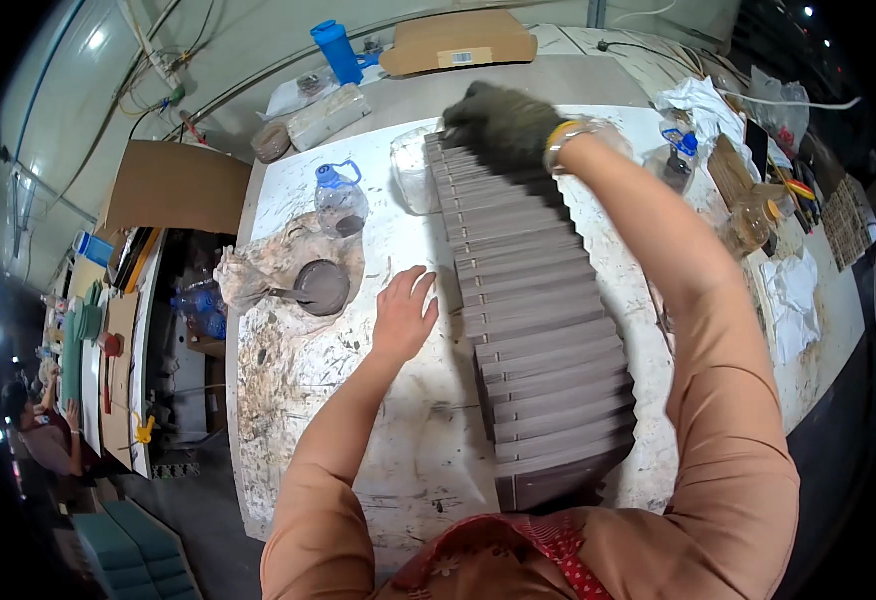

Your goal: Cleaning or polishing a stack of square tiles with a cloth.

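Observation:
A long row of grey-brown, wood-grained slats (543,330), laid in overlapping steps, runs away from me down the middle of the table. My right hand (503,125), in a dark work glove, is at the row's far end with its fingers curled in. Whatever it may grip is hidden by the glove and some blur. Left of the slats, my bare left hand (405,315) is over the white tabletop, fingers spread and holding nothing. Nearest to it is a round container of grey-brown paste (328,285) with a handled tool in it, on a stained cloth (288,250).
A cut-open clear bottle (341,200) and a clear plastic container (414,170) stand left of the row. Behind are a cardboard box (463,45) and a blue bottle (336,50). Crumpled paper (790,300), bottles and hand tools lie at right. Another person (48,435) is far left.

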{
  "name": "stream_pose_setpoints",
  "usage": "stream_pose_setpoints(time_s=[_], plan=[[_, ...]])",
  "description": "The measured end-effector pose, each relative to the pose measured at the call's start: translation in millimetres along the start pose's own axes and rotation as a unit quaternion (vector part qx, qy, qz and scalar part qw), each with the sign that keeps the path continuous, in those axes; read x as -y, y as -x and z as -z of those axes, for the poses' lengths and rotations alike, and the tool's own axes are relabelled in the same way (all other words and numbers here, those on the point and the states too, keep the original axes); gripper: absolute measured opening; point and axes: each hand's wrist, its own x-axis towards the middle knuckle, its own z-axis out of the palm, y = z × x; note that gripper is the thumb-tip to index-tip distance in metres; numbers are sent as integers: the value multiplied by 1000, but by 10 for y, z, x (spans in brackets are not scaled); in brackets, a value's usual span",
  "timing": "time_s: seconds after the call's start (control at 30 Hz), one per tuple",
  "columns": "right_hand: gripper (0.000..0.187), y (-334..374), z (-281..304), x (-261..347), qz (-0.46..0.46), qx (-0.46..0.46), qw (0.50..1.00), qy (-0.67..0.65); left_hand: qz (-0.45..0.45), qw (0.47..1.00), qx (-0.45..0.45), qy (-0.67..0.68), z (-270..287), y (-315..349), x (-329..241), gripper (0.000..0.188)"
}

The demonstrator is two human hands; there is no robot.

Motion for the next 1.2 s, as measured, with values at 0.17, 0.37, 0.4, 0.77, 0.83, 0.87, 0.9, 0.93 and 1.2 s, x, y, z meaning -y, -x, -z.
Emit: stream_pose_setpoints(time_s=[0.17, 0.37, 0.4, 0.77, 0.83, 0.87, 0.9, 0.93, 1.2], plan=[[24, 444, 301, -536, -41, 39, 995, 77, 15, 1000, 14, 10, 74, 16, -9, 43], [28, 398, 173, -251, -8, -72, 995, -68, 13, 1000, 24, -2, 67, -10, -34, 43], [27, 412, 70, -234, -9, -49, 998, -30, 15, 999, 27, 7, 70, -17, -28, 43], [29, 50, 33, 298, 2, -61, 998, -20, 14, 1000, 22, -8, 70, 0, -30, 43], [37, -129, -150, 399, -7, 23, 999, 26, 14, 999, 31, 12, 41, -18, -16, 43], [32, -80, -175, 312, 11, -15, 999, 28, 10, 999, 31, 19, 49, -1, 4, 43], [28, 23, -167, 156, 27, -52, 998, 31, 11, 999, 34, 20, 63, -1, 28, 43], [28, 145, -29, 24, -3, -10, 998, 56, 12, 999, 28, 10, 80, 13, 50, 44], [25, 723, 187, -357, -17, -108, 994, -30, 12, 999, 38, -17, 67, -16, -30, 45]])
